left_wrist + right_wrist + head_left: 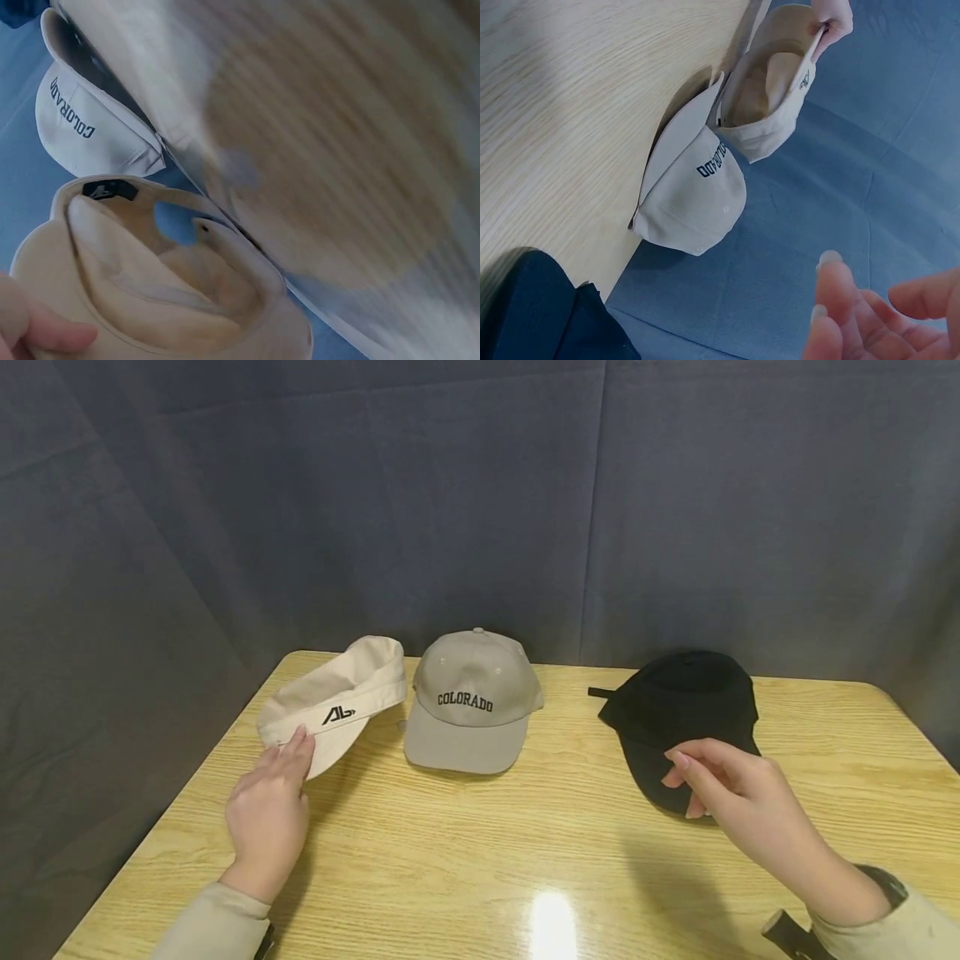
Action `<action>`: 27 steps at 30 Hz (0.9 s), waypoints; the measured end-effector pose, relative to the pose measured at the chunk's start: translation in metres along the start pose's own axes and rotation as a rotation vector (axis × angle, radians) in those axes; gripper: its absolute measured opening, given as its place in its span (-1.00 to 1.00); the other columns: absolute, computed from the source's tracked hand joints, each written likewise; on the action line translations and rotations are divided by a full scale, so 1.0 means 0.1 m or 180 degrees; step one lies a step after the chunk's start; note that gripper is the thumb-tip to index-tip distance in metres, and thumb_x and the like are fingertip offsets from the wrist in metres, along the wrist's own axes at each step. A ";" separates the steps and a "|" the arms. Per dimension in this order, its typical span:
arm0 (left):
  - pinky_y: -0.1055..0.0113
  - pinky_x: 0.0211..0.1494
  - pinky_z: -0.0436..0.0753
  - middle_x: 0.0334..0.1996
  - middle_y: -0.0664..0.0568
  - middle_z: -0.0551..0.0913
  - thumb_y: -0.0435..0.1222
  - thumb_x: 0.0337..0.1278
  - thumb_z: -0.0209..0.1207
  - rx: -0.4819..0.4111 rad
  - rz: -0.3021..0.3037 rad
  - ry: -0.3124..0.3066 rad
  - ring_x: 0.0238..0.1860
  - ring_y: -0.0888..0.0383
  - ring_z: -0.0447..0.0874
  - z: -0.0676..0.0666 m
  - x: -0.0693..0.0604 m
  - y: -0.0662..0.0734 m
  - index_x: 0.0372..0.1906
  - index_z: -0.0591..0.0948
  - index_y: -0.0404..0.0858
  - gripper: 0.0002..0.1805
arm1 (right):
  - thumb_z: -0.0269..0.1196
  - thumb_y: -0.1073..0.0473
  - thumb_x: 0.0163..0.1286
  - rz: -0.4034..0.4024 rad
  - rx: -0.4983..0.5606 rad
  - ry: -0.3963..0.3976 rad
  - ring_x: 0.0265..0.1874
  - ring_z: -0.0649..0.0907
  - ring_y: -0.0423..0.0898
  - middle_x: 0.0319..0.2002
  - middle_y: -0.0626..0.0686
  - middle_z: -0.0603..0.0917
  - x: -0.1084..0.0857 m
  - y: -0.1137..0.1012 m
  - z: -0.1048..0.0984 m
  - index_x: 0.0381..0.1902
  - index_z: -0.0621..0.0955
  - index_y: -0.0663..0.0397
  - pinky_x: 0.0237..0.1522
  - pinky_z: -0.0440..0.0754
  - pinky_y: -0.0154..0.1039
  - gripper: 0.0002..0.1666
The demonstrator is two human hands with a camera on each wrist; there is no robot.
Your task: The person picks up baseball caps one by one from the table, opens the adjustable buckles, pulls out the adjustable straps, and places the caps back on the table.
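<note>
My left hand [268, 810] pinches the brim of a cream cap [367, 664] with a black logo, fingers on top and thumb [64, 332] underneath. That cap is tilted at the table's left side, and its hollow inside and back strap opening show in the left wrist view. My right hand [738, 785] hovers in front of a black cap [675, 702], fingers loosely bent and holding nothing. It hides part of that cap's brim. Between them a beige cap [472, 672] lettered COLORADO sits upright, brim toward me.
The caps are near the far edge of a light wood table [450, 852]. A dark grey-blue curtain [465, 502] hangs behind and along the left side. The black cap's strap [598, 692] sticks out to the left.
</note>
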State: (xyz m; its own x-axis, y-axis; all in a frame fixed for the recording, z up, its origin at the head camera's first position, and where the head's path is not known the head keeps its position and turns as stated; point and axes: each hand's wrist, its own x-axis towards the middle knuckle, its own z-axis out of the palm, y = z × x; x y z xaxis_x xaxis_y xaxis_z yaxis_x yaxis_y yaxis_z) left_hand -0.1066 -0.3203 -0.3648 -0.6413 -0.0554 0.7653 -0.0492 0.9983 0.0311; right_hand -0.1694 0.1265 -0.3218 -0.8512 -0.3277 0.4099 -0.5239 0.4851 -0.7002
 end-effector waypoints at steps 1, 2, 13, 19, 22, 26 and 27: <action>0.00 -0.29 0.61 0.00 -0.11 0.67 -0.73 -0.38 0.14 0.0009 0.0019 -0.0052 -0.11 -0.23 0.68 0.00 0.00 0.01 -0.03 0.69 -0.39 -0.42 | 0.15 0.37 0.42 0.0002 -0.0004 -0.0001 -0.63 0.56 -0.20 -0.43 -0.24 0.65 0.00 0.00 0.00 -0.14 0.65 0.24 -0.56 0.52 -0.34 -0.85; 0.00 -0.27 0.62 0.00 -0.11 0.67 -0.72 -0.38 0.15 0.0006 0.0025 -0.0105 -0.10 -0.23 0.68 0.00 0.00 0.02 -0.04 0.69 -0.39 -0.42 | 0.15 0.37 0.42 0.0002 -0.0008 -0.0001 -0.63 0.56 -0.20 -0.43 -0.24 0.65 0.00 0.00 0.00 -0.14 0.65 0.24 -0.56 0.51 -0.33 -0.85; 0.03 -0.52 0.60 0.07 -0.11 0.63 -0.72 -0.35 0.14 0.0026 -0.0064 -0.0788 -0.01 -0.29 0.62 0.03 -0.01 0.07 0.01 0.67 -0.37 -0.39 | 0.16 0.38 0.41 -0.0056 0.0004 0.0017 -0.64 0.56 -0.20 -0.44 -0.23 0.65 -0.01 -0.01 0.00 -0.15 0.65 0.23 -0.55 0.52 -0.35 -0.85; -0.08 -0.51 0.61 0.13 -0.23 0.56 -0.73 -0.22 0.06 -0.0001 -0.0235 -0.1325 0.07 -0.34 0.55 0.00 -0.01 0.07 0.02 0.63 -0.45 -0.46 | 0.16 0.39 0.41 -0.0048 -0.0007 0.0008 -0.64 0.56 -0.23 -0.44 -0.22 0.65 -0.01 -0.01 0.00 -0.16 0.65 0.23 -0.54 0.53 -0.35 -0.86; -0.22 -0.38 0.61 0.13 -0.28 0.55 -0.71 -0.08 0.02 0.0025 -0.0361 -0.1428 0.07 -0.35 0.54 -0.03 -0.01 0.07 0.00 0.62 -0.49 -0.54 | 0.16 0.39 0.41 -0.0041 -0.0002 0.0019 -0.64 0.56 -0.23 -0.44 -0.23 0.65 -0.02 -0.01 0.00 -0.15 0.65 0.24 -0.54 0.53 -0.35 -0.85; -0.35 -0.25 0.55 0.12 -0.29 0.56 -0.69 -0.01 -0.02 0.0001 -0.0443 -0.1375 0.10 -0.33 0.53 -0.06 0.01 0.08 0.00 0.62 -0.50 -0.57 | 0.16 0.40 0.40 -0.0056 -0.0009 0.0036 -0.65 0.56 -0.23 -0.44 -0.24 0.65 -0.02 -0.01 -0.01 -0.14 0.65 0.24 -0.54 0.53 -0.35 -0.84; -0.36 -0.24 0.54 0.12 -0.30 0.56 -0.70 -0.03 -0.03 -0.0023 -0.0447 -0.1374 0.10 -0.34 0.52 -0.07 0.01 0.08 0.00 0.62 -0.50 -0.56 | 0.16 0.40 0.40 -0.0060 -0.0011 0.0039 -0.65 0.56 -0.23 -0.44 -0.25 0.65 -0.02 -0.01 -0.01 -0.14 0.65 0.24 -0.54 0.53 -0.35 -0.84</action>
State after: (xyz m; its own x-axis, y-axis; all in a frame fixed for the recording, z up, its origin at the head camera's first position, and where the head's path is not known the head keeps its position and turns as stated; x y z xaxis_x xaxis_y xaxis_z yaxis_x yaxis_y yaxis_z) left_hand -0.1022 -0.3118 -0.3594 -0.8894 -0.1910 0.4153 -0.1541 0.9806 0.1210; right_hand -0.1672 0.1276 -0.3214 -0.8414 -0.3269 0.4302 -0.5400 0.4816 -0.6903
